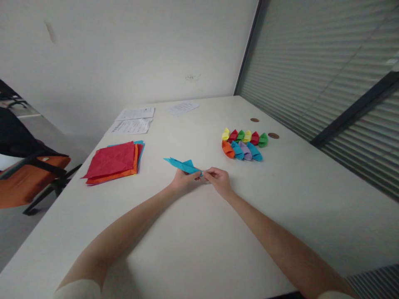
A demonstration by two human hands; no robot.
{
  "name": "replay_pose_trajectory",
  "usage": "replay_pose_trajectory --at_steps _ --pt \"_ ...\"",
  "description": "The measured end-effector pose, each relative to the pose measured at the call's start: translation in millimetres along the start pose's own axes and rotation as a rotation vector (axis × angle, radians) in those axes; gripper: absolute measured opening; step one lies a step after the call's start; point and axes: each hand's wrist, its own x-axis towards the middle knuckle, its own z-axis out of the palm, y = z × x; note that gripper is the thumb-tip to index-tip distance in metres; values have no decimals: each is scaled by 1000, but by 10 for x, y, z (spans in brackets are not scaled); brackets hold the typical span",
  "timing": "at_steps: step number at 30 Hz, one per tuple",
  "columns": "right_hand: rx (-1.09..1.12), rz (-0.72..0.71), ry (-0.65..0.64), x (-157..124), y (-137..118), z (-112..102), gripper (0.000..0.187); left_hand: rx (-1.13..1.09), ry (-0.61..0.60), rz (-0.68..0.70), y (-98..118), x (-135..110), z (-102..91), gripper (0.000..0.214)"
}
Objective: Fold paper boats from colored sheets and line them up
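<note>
A blue folded paper [183,165], pointed at its left end and with a small raised peak, is held over the middle of the white table [199,232]. My left hand [182,179] grips it from below, thumb on top near its right part. The fingers of my right hand [220,179] pinch its right tip. To the right stand two rows of small folded paper pieces [246,150] in yellow, red, green, orange, blue and purple. On the left lies a stack of coloured paper sheets [110,160], red uppermost, with orange and blue edges showing.
Printed sheets [132,126] lie at the table's back left, and another printed sheet [182,108] near the wall. Two round brown discs [273,136] are set near the right edge, beside the window blinds [327,62]. An orange chair [31,178] stands left of the table.
</note>
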Motion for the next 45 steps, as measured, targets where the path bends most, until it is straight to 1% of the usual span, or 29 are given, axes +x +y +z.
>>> replay_pose_trajectory --at_steps 3,6,8,12,17,20,25,29,31,35,38,45 --pt "-24 -6 0 -7 -14 2 37 -97 -6 -41 -8 4 6 27" --pt "-69 -44 9 -14 -11 -5 38 -180 -26 -94 -14 8 6 33" --pt "-112 -77 20 -17 0 -14 39 -199 -28 -101 -15 8 4 36" --pt "-194 -141 36 -19 30 -33 38 -159 -44 -72 -21 7 -4 36" --pt "-253 -227 42 -22 48 -40 35 -53 -49 31 -47 22 -17 28" --pt "-272 -243 36 -30 51 -38 35 -31 -34 23 -47 27 -10 26" --pt "-234 -215 27 -33 78 -29 33 -23 -15 3 -8 9 10 28" --pt "-180 -150 -2 -25 73 -25 29 30 -3 7 3 7 5 27" --pt "-192 -133 -6 -26 57 -25 30 47 2 4 -10 12 0 27" --pt "-231 -151 -15 -30 44 -27 32 37 18 -4 -42 16 -2 29" --pt "-215 -144 -20 -25 64 -23 34 52 36 -5 -48 12 0 28" --pt "-65 -22 -39 -18 40 15 42 52 28 36 -33 12 -12 27"
